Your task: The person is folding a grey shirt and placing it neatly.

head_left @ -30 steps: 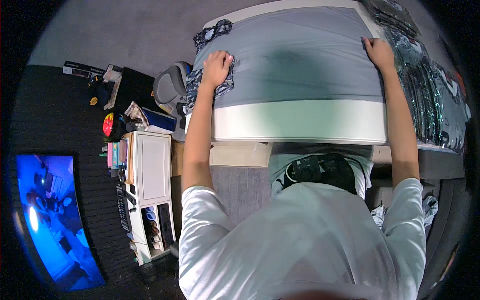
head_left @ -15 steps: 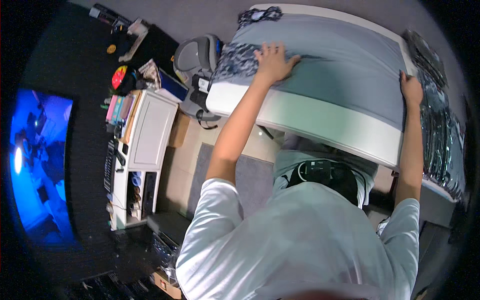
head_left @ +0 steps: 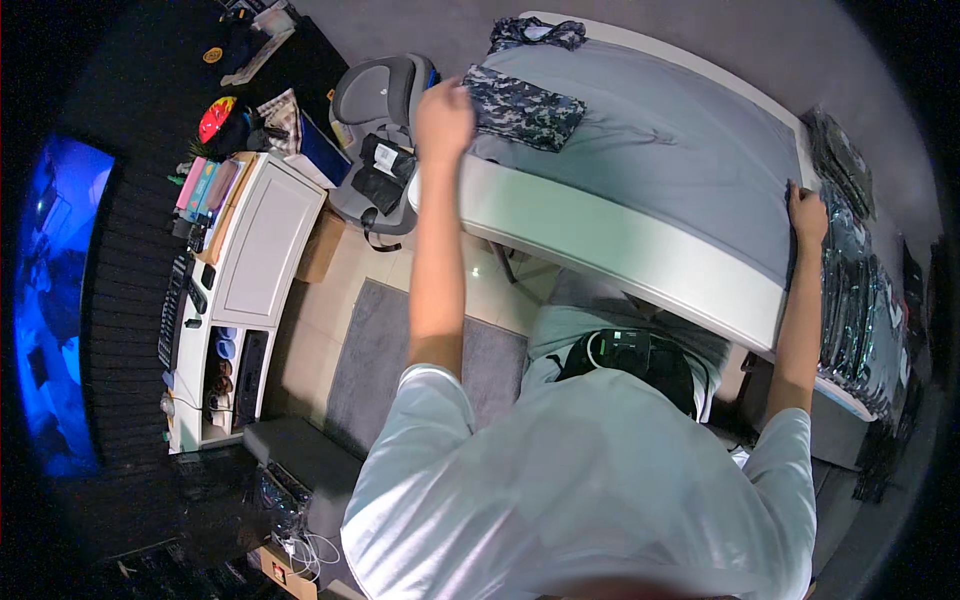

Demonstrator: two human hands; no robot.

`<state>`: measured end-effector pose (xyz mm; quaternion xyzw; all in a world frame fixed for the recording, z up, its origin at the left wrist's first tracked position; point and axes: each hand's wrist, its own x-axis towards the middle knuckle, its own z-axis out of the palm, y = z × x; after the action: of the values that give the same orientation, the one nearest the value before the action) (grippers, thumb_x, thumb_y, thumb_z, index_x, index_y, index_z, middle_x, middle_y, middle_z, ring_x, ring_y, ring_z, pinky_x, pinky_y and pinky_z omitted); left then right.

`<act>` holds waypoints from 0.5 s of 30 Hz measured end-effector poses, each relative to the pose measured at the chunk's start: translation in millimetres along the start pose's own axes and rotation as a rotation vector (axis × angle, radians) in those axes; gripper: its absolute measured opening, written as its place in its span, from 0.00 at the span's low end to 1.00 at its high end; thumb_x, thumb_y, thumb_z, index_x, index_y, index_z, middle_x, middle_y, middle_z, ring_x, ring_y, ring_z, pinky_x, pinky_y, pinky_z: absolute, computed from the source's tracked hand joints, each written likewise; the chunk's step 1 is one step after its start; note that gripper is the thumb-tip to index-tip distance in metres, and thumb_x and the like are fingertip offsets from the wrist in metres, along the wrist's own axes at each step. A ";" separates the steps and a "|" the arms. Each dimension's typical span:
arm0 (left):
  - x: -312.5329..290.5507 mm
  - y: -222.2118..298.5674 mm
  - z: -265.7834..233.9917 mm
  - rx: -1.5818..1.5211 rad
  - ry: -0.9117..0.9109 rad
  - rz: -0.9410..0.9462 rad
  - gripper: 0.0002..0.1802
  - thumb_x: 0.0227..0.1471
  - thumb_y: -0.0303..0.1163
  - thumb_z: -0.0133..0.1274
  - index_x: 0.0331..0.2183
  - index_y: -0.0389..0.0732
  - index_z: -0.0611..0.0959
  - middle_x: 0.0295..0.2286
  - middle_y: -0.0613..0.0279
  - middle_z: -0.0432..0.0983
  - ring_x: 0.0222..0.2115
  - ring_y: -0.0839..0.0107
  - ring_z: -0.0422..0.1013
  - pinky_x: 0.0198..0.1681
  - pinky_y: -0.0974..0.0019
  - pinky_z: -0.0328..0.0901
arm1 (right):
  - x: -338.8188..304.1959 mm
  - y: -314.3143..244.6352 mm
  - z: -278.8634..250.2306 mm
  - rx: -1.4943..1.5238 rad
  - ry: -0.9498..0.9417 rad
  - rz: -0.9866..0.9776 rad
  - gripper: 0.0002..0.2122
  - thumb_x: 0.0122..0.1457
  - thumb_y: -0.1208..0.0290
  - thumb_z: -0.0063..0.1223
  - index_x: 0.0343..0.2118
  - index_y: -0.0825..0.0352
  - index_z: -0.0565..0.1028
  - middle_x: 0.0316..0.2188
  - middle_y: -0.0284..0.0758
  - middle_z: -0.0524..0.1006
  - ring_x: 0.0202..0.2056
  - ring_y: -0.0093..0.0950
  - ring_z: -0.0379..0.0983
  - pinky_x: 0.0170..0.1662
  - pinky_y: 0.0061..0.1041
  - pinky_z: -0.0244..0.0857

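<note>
A grey garment (head_left: pixel 680 150) with camouflage-patterned sleeves lies spread over a white table (head_left: pixel 600 220). My left hand (head_left: pixel 445 118), fingers closed and slightly blurred, is at the outer edge of the near camouflage sleeve (head_left: pixel 525 108), pinching it at the table's left end. That sleeve lies across the garment's near left part. At the table's right end, my right hand (head_left: pixel 808 214) is closed on the garment's right edge. A second camouflage sleeve (head_left: pixel 538 36), with a small white patch, rests at the far left corner.
Stacks of garments in clear plastic bags (head_left: pixel 860 310) line the table's right side. A grey seat (head_left: pixel 375 100) holding a black item stands off the left end. Further left are a white cabinet (head_left: pixel 265 245) and a lit blue screen (head_left: pixel 60 300). A grey mat (head_left: pixel 385 350) covers the floor.
My left hand has moved left from lying spread on the garment and has closed at the sleeve's edge. The near sleeve now lies flatter and squarer. My right hand stays at the right edge.
</note>
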<state>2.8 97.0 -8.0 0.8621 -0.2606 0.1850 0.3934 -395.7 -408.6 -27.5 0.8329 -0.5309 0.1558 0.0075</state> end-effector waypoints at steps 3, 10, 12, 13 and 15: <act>-4.1 -116.7 -28.3 0.310 -0.157 -0.461 0.34 0.64 0.54 0.43 0.52 0.31 0.77 0.44 0.40 0.78 0.49 0.47 0.72 0.54 0.53 0.65 | 3.1 -10.0 5.9 0.007 -0.017 -0.023 0.26 0.62 0.43 0.45 0.47 0.59 0.81 0.42 0.52 0.80 0.47 0.52 0.75 0.54 0.44 0.67; -40.9 -174.3 -13.5 -1.137 -0.167 -0.836 0.28 0.65 0.55 0.44 0.42 0.36 0.77 0.32 0.55 0.78 0.28 0.66 0.75 0.38 0.60 0.73 | 6.3 -3.8 4.1 -0.010 -0.005 -0.027 0.24 0.63 0.46 0.43 0.47 0.59 0.81 0.43 0.52 0.79 0.48 0.51 0.75 0.53 0.44 0.68; -32.0 -183.7 -20.1 -1.321 -0.168 -0.839 0.25 0.67 0.52 0.41 0.36 0.38 0.76 0.26 0.58 0.76 0.24 0.68 0.73 0.36 0.61 0.73 | 10.3 -2.3 8.0 -0.009 0.003 -0.043 0.24 0.63 0.46 0.43 0.47 0.59 0.81 0.43 0.53 0.79 0.48 0.52 0.75 0.53 0.44 0.68; -26.7 -182.9 -19.3 -1.314 -0.211 -0.818 0.24 0.68 0.50 0.40 0.34 0.38 0.75 0.24 0.58 0.75 0.23 0.69 0.72 0.37 0.64 0.73 | 11.0 1.0 10.4 -0.014 0.004 -0.043 0.24 0.63 0.46 0.43 0.47 0.59 0.81 0.43 0.53 0.79 0.48 0.52 0.75 0.53 0.44 0.68; -17.6 -164.7 -7.8 -1.030 -0.211 -0.730 0.27 0.68 0.50 0.39 0.33 0.35 0.76 0.26 0.56 0.77 0.25 0.67 0.74 0.37 0.62 0.72 | 10.9 11.5 11.9 -0.008 0.011 -0.001 0.24 0.62 0.46 0.42 0.48 0.59 0.81 0.43 0.53 0.79 0.48 0.52 0.75 0.53 0.44 0.68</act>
<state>85.8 199.7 -108.2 0.6094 -0.0431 -0.1959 0.7671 -398.7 -425.4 -37.6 0.8322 -0.5311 0.1583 0.0137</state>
